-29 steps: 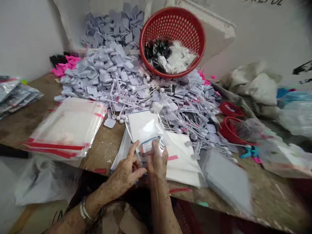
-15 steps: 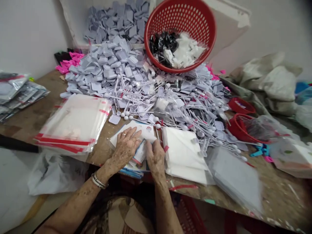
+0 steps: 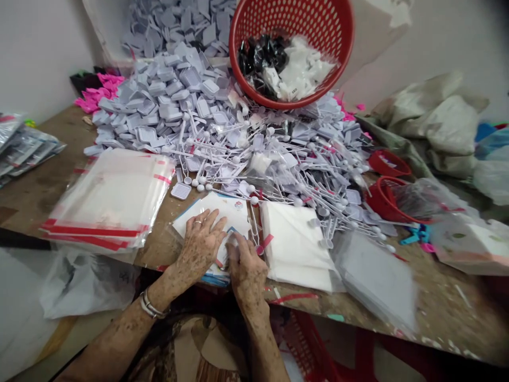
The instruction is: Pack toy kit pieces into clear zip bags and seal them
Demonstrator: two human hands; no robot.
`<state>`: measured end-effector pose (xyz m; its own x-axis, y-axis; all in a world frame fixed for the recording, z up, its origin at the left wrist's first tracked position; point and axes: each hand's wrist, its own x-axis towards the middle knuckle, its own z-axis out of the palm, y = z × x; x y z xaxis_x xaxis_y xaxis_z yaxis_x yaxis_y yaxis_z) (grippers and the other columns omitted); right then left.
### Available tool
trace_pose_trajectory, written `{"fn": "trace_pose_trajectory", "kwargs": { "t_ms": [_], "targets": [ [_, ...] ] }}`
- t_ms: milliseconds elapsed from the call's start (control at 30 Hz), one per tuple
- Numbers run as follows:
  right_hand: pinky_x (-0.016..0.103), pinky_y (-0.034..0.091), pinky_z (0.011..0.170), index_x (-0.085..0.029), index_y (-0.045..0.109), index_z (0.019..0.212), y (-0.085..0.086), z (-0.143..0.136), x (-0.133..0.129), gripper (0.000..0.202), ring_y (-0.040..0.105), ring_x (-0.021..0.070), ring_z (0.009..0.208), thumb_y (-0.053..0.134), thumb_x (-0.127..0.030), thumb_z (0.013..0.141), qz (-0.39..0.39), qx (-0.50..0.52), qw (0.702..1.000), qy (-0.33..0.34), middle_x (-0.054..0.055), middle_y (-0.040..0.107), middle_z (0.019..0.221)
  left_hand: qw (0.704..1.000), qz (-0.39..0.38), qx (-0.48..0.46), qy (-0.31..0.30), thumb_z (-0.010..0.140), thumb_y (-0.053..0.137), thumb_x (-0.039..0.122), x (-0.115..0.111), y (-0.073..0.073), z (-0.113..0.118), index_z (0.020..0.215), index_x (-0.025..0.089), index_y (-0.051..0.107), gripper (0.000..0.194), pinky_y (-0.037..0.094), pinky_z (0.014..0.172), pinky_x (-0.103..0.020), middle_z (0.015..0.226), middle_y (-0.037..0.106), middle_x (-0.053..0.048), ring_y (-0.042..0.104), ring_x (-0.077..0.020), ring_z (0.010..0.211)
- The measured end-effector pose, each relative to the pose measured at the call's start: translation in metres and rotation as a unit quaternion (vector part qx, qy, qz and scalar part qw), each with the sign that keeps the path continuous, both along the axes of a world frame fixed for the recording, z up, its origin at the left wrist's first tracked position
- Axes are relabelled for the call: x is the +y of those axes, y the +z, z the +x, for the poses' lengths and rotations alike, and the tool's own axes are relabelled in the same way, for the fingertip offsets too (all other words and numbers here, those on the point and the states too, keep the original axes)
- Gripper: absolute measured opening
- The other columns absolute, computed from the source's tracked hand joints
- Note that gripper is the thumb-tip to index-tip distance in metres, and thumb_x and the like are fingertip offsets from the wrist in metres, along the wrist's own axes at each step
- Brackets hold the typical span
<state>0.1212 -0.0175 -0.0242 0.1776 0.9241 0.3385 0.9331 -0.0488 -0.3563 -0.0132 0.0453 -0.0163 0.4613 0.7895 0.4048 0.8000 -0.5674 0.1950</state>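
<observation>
A: While your left hand (image 3: 202, 244) lies palm down, where is the small card (image 3: 223, 254)?

B: It's between your two sets of fingers, partly covered, on top of the white printed sheet (image 3: 210, 204). Your left fingers are slightly spread over that sheet. Your right hand (image 3: 248, 270) is curled at the card's near side; I can't tell whether its fingertips pinch it or only press on it.

A: And under your fingers?

B: Blue-edged sheets (image 3: 214, 279) show below your left palm. Just right of your right fingers is a white flat pile (image 3: 294, 244); left of your left fingers, well apart, is a stack of clear bags (image 3: 115, 191) with red strips.

A: How far along are you?

B: The card is on the sheet, but both lie loose under your hands, so I'd call this set partway. The clear bags look flat and probably unfilled. Far left of your fingers, the packets (image 3: 26, 146) look filled, so some may be finished. Beyond your fingertips, the heap of pale plastic pieces (image 3: 167, 101) is large; judging by that, plenty is left.
</observation>
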Motion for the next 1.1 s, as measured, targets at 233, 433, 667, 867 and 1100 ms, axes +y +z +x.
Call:
{"fn": "trace_pose_trajectory", "kwargs": {
  "t_ms": [233,433,667,867,1100],
  "targets": [
    [0.022,0.046,0.068,-0.018,0.073,0.107,0.015,0.006,0.012,0.028,0.07,0.0173,0.079,0.049,-0.018,0.094,-0.12,0.034,0.992,0.035,0.009,0.076,0.096,0.993,0.005,-0.095,-0.07,0.093,0.054,0.021,-0.048,0.014,-0.002,0.126,0.014,0.053,0.033,0.044,0.096,-0.045,0.122,0.063,-0.016,0.056,-0.0275,0.111],
    [0.022,0.046,0.076,-0.021,0.077,0.097,0.034,0.022,0.031,0.027,0.072,0.017,0.084,0.051,-0.028,0.098,-0.215,0.052,0.972,0.078,0.006,0.079,0.093,0.995,-0.005,-0.095,-0.041,0.083,0.065,0.03,-0.066,0.012,0.006,0.129,0.008,0.046,0.055,0.042,0.095,-0.047,0.12,0.063,-0.018,0.055,-0.0312,0.11],
    [0.027,0.047,0.068,-0.015,0.075,0.086,0.037,0.019,0.037,0.025,0.072,0.0217,0.078,0.051,-0.019,0.094,-0.222,0.016,0.97,0.096,0.013,0.077,0.085,0.992,-0.042,0.034,0.118,0.084,0.053,0.019,-0.057,0.016,0.034,0.122,0.008,0.057,0.039,0.038,0.09,-0.049,0.114,0.067,-0.018,0.056,-0.033,0.104],
    [0.026,0.05,0.07,-0.017,0.07,0.097,0.053,0.024,0.014,0.019,0.069,0.0177,0.078,0.052,-0.014,0.093,-0.203,0.002,0.968,0.148,0.008,0.074,0.091,0.984,-0.068,0.099,0.13,0.092,0.047,0.023,-0.051,0.021,0.039,0.114,0.015,0.065,0.029,0.036,0.083,-0.046,0.114,0.068,-0.014,0.056,-0.0321,0.101],
    [0.03,0.052,0.08,-0.018,0.067,0.115,0.066,0.134,-0.059,0.031,0.065,0.0175,0.083,0.046,-0.036,0.1,0.071,0.109,0.991,-0.04,0.008,0.07,0.095,0.981,-0.094,0.109,0.127,0.094,0.044,0.031,-0.041,0.026,0.037,0.107,0.016,0.068,0.03,0.036,0.081,-0.043,0.105,0.066,-0.012,0.054,-0.032,0.102]
  ]
}}
